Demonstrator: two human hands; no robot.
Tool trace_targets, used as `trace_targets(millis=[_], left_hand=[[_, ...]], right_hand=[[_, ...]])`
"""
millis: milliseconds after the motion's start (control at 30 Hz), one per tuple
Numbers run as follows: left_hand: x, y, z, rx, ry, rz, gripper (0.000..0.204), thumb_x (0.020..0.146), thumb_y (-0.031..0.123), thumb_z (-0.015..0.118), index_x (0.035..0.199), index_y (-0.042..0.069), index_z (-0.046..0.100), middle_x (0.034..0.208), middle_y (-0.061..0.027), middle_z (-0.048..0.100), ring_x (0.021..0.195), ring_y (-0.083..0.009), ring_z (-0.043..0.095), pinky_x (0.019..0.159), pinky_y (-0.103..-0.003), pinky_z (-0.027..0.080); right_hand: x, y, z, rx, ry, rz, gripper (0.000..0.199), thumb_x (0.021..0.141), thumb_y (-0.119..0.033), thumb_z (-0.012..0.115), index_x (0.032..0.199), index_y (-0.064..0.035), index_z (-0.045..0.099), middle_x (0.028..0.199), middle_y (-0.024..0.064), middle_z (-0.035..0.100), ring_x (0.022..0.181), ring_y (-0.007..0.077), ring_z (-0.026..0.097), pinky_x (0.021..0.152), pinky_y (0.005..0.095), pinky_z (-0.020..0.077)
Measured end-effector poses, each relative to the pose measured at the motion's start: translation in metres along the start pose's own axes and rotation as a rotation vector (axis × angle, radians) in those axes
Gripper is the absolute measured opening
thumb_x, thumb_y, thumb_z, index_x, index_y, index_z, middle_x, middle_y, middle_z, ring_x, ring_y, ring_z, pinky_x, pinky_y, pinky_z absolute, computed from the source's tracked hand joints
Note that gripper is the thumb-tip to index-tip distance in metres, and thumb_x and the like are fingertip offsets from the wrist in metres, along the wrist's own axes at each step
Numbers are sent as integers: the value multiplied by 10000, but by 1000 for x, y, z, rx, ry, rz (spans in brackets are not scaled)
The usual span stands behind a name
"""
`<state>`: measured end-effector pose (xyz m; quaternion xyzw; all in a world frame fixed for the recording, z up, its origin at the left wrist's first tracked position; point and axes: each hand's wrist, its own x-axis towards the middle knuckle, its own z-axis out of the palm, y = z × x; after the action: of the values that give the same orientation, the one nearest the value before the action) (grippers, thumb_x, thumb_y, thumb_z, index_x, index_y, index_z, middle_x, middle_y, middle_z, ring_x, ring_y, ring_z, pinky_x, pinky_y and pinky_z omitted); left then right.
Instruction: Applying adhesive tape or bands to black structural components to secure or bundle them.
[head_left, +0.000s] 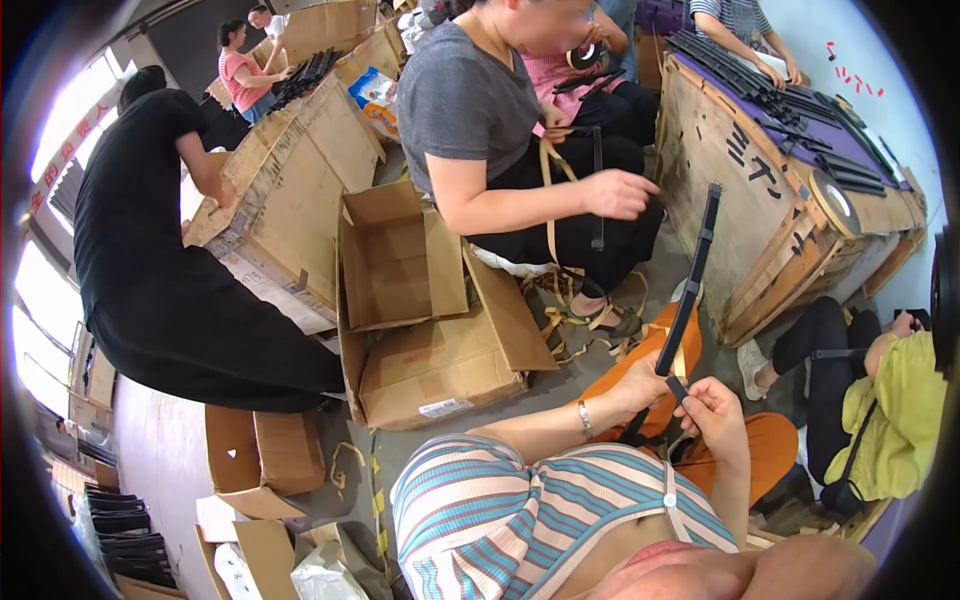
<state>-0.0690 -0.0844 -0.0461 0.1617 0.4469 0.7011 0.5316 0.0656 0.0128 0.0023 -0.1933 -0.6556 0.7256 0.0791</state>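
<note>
A long, narrow black strip slants upward from my lap, its far end pointing away from me. My left hand is closed round its lower part. Close by on the right, my right hand pinches a short black piece against the strip's side. A thin tan ribbon shows between the strip and my fingers; I cannot tell which piece it belongs to. My orange-trousered legs lie under both hands.
Opened cardboard boxes stand to the left. Ahead, a seated person in grey handles tan tape, with loose tan strips on the floor. A wooden crate at the right bears black strips and a tape roll. Another person in yellow sits at far right.
</note>
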Motion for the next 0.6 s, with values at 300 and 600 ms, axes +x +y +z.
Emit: trace_targets(millis=[300, 600], left_hand=[[-9, -15, -2, 104, -43, 30, 187, 817, 107, 618, 886, 106, 444, 629, 16, 512, 432, -40, 412, 373, -171, 294], [-46, -23, -12, 22, -213, -118, 256, 952, 287, 388, 1057, 70, 477, 627, -18, 471, 468, -93, 395, 427, -216, 315]], right_hand=[[-11, -3, 13, 80, 64, 35, 120, 805, 7, 556, 904, -31, 499, 726, 60, 615, 615, 91, 577, 545, 194, 445], [1, -9, -25, 94, 208, -269, 86, 865, -95, 552, 837, -25, 510, 702, 6, 510, 606, 68, 462, 555, 209, 384]])
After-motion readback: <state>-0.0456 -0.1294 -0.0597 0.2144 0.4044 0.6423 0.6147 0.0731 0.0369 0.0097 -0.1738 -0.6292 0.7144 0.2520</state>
